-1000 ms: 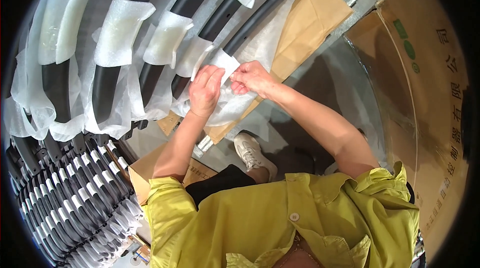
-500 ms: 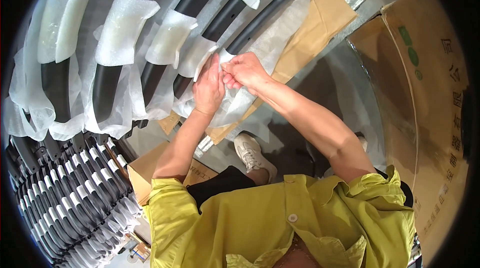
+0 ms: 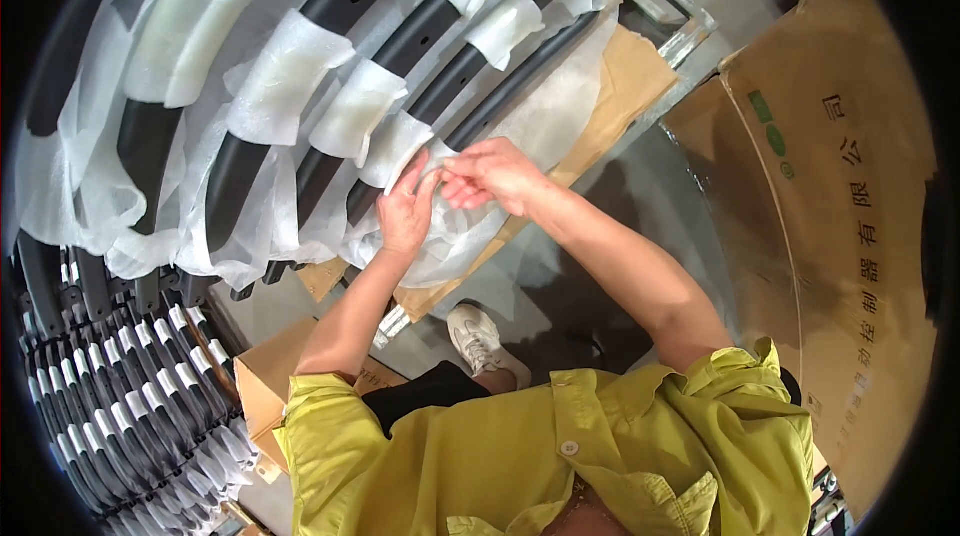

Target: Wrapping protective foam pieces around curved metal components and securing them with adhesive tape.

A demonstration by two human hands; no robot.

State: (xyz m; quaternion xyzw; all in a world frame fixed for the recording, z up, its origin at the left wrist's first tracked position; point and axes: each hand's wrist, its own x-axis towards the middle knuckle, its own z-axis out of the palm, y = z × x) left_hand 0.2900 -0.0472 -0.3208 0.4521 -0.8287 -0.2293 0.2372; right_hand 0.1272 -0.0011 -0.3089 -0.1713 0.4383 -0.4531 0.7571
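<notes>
Several long black curved bars (image 3: 455,86) lie side by side, each with bands of white foam sheet round it. At the near part of the rightmost bar (image 3: 520,71), both hands meet over a small piece of white foam sheet (image 3: 440,158). My left hand (image 3: 405,214) closes on its left side, fingers pointing away and thumb near the right hand's fingertips. My right hand (image 3: 495,176) pinches the sheet's right edge, its other fingers curled. The bar under the fingers is partly hidden. Beside my left hand, the neighbouring bar carries a foam band (image 3: 395,149).
Thin white packing sheet (image 3: 445,251) and brown cardboard (image 3: 625,86) lie under the bars, over a metal frame (image 3: 690,41). A tall cardboard box (image 3: 830,236) stands at right. Many more banded bars (image 3: 130,386) are stacked lower left, near an open carton (image 3: 275,376).
The view has shifted, so the bars sit farther right and lower. My left thumb has parted from its fingers. Both hands stay at the same foam piece.
</notes>
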